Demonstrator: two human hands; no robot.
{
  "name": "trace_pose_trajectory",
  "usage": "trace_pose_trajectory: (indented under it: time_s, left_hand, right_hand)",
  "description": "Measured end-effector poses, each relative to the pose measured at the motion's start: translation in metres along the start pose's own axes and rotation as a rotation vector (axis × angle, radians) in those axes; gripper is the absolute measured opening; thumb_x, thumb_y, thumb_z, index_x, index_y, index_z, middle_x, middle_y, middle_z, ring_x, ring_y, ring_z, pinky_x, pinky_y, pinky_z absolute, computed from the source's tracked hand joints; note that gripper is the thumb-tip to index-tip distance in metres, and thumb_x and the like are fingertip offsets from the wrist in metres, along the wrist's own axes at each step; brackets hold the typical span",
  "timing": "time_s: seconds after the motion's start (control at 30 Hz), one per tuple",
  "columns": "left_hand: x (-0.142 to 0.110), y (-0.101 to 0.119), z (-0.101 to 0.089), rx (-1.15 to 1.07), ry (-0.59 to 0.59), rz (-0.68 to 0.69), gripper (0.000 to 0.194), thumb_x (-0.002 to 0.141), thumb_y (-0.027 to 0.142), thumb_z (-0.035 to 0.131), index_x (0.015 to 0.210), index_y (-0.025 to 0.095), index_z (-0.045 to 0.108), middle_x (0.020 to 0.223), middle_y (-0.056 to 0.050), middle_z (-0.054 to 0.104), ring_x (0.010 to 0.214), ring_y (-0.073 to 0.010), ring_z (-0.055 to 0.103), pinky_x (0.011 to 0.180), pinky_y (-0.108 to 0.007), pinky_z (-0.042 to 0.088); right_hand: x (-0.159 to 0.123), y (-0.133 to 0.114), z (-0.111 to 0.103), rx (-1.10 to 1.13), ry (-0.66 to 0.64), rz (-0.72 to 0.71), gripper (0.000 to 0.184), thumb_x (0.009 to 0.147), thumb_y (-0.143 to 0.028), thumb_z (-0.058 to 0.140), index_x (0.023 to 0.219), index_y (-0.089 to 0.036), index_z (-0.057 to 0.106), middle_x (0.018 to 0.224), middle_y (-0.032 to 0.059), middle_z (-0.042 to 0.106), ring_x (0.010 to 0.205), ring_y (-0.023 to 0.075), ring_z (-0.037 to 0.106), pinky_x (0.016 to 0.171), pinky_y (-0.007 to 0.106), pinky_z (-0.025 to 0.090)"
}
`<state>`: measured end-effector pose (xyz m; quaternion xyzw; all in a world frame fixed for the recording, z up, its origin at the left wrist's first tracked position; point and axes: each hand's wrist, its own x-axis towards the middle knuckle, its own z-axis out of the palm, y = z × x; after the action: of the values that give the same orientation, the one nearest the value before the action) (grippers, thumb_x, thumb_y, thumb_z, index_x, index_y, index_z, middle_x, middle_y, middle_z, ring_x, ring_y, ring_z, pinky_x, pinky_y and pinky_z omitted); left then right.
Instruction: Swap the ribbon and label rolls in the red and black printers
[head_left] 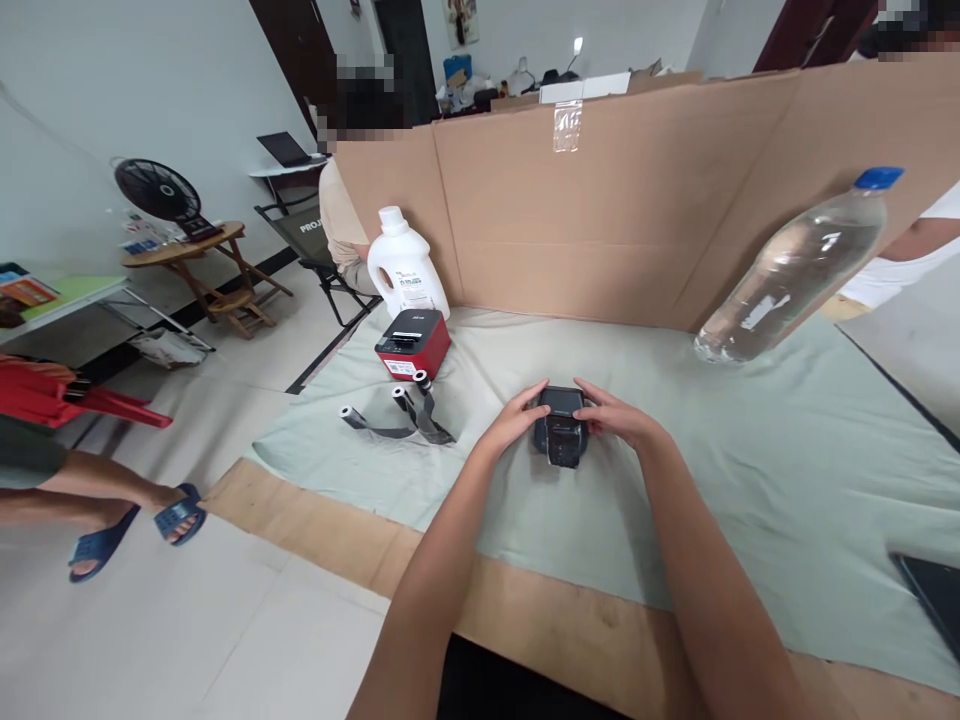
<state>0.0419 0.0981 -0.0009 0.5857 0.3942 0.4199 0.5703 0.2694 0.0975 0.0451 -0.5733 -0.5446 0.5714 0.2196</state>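
A small black box-shaped device point(564, 403) sits on the pale green cloth in front of me, and a dark glossy strip point(563, 445) hangs from its near side. My left hand point(519, 412) is on its left side, fingers along the top edge and thumb on the near face. On the opposite side my right hand point(616, 414) grips it in the same way. To the left of my hands lie several small rolls of dark strip point(405, 405) with white ends, partly unrolled. Behind them stands a red and black box-shaped machine point(414, 343) with a slot on top.
A white jug point(407, 262) stands behind the red machine. A large clear bottle with a blue cap point(802, 270) leans at the right by the cardboard screen point(585, 220). A dark flat object point(932, 595) lies at the right edge. People are beyond the screen and at left.
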Motion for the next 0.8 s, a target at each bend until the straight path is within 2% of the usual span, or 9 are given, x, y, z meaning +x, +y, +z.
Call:
trace_pose_trajectory:
  time_s: [0.1, 0.2, 0.3, 0.37, 0.47, 0.53, 0.63, 0.7, 0.8]
  left_hand:
    - [-0.001, -0.007, 0.003, -0.012, 0.042, 0.0, 0.065, 0.087, 0.03, 0.068, 0.15, 0.025, 0.053, 0.159, -0.006, 0.047, 0.147, -0.0279, 0.046, 0.125, -0.044, 0.032]
    - [-0.001, -0.014, 0.006, 0.031, 0.144, 0.029, 0.054, 0.094, 0.034, 0.06, 0.148, 0.025, 0.055, 0.156, -0.006, 0.051, 0.146, -0.0261, 0.047, 0.125, -0.044, 0.033]
    - [-0.002, -0.018, 0.008, 0.102, 0.21, 0.077, 0.049, 0.1, 0.032, 0.049, 0.148, 0.023, 0.055, 0.153, -0.005, 0.054, 0.144, -0.0225, 0.049, 0.126, -0.041, 0.032]
    - [-0.005, -0.016, 0.009, 0.169, 0.237, 0.079, 0.052, 0.102, 0.027, 0.042, 0.152, 0.022, 0.049, 0.151, -0.006, 0.057, 0.137, -0.0211, 0.056, 0.122, -0.041, 0.038]
    - [-0.015, -0.011, 0.011, 0.455, 0.243, 0.076, 0.055, 0.101, 0.022, 0.037, 0.156, 0.022, 0.042, 0.149, -0.007, 0.059, 0.132, -0.0218, 0.059, 0.117, -0.043, 0.045]
    - [-0.025, -0.008, 0.016, 0.776, 0.179, 0.105, 0.054, 0.101, 0.025, 0.04, 0.155, 0.022, 0.044, 0.153, -0.007, 0.055, 0.142, -0.0247, 0.049, 0.12, -0.047, 0.039]
    - [-0.038, -0.009, 0.026, 1.14, 0.043, 0.122, 0.054, 0.102, 0.035, 0.041, 0.155, 0.02, 0.044, 0.165, -0.009, 0.038, 0.155, -0.0275, 0.03, 0.127, -0.052, 0.025]
    - [-0.044, -0.012, 0.031, 1.208, -0.006, 0.102, 0.057, 0.104, 0.039, 0.036, 0.157, 0.019, 0.039, 0.169, -0.01, 0.028, 0.157, -0.0272, 0.024, 0.129, -0.053, 0.018]
    - [-0.045, -0.017, 0.033, 1.134, -0.01, 0.088, 0.06, 0.103, 0.041, 0.036, 0.159, 0.02, 0.037, 0.17, -0.01, 0.025, 0.159, -0.0269, 0.02, 0.13, -0.051, 0.009]
  right_hand:
    - [-0.004, -0.015, 0.014, -0.212, 0.118, 0.014, 0.104, 0.078, -0.045, 0.071, 0.166, -0.022, 0.021, 0.143, 0.0172, 0.055, 0.099, 0.0268, 0.066, 0.088, 0.039, 0.051]
    - [-0.012, -0.033, 0.043, -0.508, 0.27, 0.013, 0.11, 0.078, -0.058, 0.07, 0.166, -0.017, 0.017, 0.155, 0.0233, 0.038, 0.129, 0.0378, 0.054, 0.104, 0.044, 0.045]
    - [-0.018, -0.046, 0.076, -0.733, 0.385, 0.062, 0.111, 0.076, -0.061, 0.071, 0.165, -0.019, 0.018, 0.149, 0.0251, 0.038, 0.13, 0.0468, 0.051, 0.104, 0.05, 0.043]
    - [-0.02, -0.048, 0.092, -0.792, 0.439, 0.098, 0.108, 0.076, -0.058, 0.071, 0.163, -0.018, 0.021, 0.147, 0.0254, 0.038, 0.126, 0.0482, 0.053, 0.099, 0.051, 0.045]
    - [-0.023, -0.045, 0.096, -0.795, 0.481, 0.063, 0.107, 0.076, -0.055, 0.07, 0.162, -0.016, 0.021, 0.143, 0.0253, 0.039, 0.122, 0.0462, 0.056, 0.094, 0.048, 0.048]
    - [-0.027, -0.039, 0.085, -0.765, 0.518, 0.021, 0.106, 0.075, -0.056, 0.07, 0.16, -0.014, 0.022, 0.14, 0.0249, 0.042, 0.121, 0.0442, 0.058, 0.093, 0.047, 0.049]
    - [-0.041, -0.023, 0.051, -0.71, 0.621, 0.014, 0.098, 0.077, -0.057, 0.066, 0.156, -0.012, 0.03, 0.138, 0.0233, 0.046, 0.119, 0.0403, 0.061, 0.095, 0.044, 0.049]
    - [-0.054, -0.006, 0.018, -0.719, 0.72, 0.03, 0.092, 0.078, -0.057, 0.064, 0.154, -0.013, 0.034, 0.139, 0.0223, 0.047, 0.119, 0.0391, 0.062, 0.096, 0.043, 0.049]
    - [-0.075, 0.027, -0.04, -0.762, 0.862, 0.085, 0.093, 0.079, -0.06, 0.063, 0.155, -0.014, 0.034, 0.142, 0.0236, 0.046, 0.12, 0.0408, 0.06, 0.096, 0.045, 0.049]
